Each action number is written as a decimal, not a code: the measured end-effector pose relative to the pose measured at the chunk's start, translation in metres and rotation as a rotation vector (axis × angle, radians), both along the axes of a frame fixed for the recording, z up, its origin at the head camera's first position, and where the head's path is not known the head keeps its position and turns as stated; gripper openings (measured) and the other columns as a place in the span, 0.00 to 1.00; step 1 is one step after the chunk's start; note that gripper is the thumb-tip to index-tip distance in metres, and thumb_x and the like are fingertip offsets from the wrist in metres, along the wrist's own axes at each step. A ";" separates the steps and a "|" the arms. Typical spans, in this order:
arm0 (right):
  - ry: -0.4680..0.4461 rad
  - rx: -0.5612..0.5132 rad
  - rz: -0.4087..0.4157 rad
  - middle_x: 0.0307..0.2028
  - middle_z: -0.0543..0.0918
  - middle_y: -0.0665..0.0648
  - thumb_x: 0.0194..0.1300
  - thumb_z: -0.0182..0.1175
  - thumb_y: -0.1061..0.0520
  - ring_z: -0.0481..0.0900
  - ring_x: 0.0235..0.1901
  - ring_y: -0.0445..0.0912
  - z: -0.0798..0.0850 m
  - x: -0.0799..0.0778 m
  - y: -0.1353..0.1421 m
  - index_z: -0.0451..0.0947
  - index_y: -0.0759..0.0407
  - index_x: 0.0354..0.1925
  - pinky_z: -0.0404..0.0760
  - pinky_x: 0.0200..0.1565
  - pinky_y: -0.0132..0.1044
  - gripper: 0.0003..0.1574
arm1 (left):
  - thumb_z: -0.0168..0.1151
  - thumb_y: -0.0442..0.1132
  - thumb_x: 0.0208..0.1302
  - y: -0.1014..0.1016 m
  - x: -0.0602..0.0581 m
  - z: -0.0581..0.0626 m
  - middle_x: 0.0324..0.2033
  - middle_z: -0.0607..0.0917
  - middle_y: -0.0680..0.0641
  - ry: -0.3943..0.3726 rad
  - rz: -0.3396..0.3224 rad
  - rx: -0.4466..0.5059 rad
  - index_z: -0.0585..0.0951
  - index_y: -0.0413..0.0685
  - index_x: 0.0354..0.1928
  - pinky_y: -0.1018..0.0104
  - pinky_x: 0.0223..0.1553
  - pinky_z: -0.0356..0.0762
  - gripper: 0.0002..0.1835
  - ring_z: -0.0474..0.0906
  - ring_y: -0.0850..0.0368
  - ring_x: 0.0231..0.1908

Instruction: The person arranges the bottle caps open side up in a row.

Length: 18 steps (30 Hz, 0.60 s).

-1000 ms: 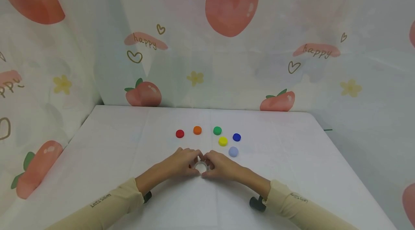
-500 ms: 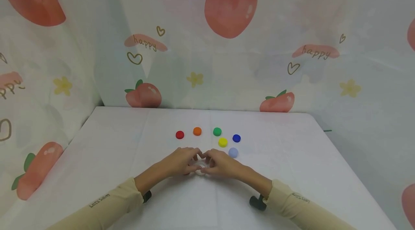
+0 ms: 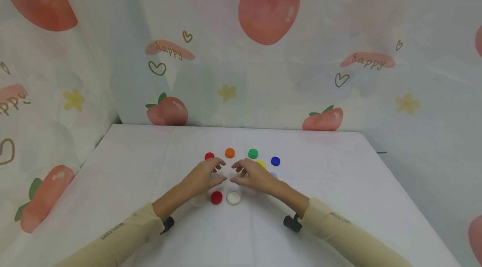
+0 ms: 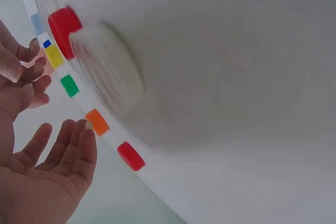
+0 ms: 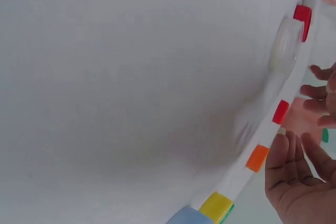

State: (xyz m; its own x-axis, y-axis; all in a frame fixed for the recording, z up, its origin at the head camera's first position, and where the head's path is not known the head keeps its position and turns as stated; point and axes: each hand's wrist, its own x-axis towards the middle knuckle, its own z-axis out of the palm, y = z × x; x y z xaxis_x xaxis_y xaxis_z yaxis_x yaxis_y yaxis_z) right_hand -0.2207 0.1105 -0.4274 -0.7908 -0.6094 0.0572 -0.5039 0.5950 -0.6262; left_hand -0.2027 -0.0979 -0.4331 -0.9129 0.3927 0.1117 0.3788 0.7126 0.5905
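Observation:
In the head view my left hand (image 3: 205,175) and right hand (image 3: 256,175) hover over the middle of the table, fingers loosely bent and facing each other with a gap between them. Neither holds anything. Below the hands lie a shallow round whitish piece (image 3: 234,198) and a red disc (image 3: 216,197). Another pale round piece (image 3: 197,201) is partly covered by my left wrist. Seen from the left wrist, a clear shallow round container (image 4: 107,72) looks large beside the red disc (image 4: 64,30). From the right wrist, a similar clear round piece (image 5: 286,45) sits near a red disc (image 5: 303,19).
Beyond the hands several coloured discs form a loose arc: red (image 3: 209,155), orange (image 3: 229,152), green (image 3: 253,153), yellow (image 3: 261,164), blue (image 3: 275,161) and light blue (image 3: 274,174). My hands partly hide some. A patterned cloth (image 3: 278,83) hangs behind the white table (image 3: 320,166).
Both hands have let go of the whitish round piece, lifted away from it and drawn apart. That piece and the red disc beside it now show uncovered.

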 end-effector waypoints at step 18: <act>-0.017 0.052 -0.063 0.46 0.79 0.59 0.60 0.65 0.54 0.78 0.43 0.47 0.001 -0.034 -0.027 0.74 0.64 0.53 0.79 0.41 0.32 0.25 | 0.70 0.36 0.55 -0.023 -0.012 0.000 0.39 0.80 0.42 -0.035 0.271 0.054 0.76 0.40 0.52 0.63 0.39 0.79 0.23 0.77 0.50 0.39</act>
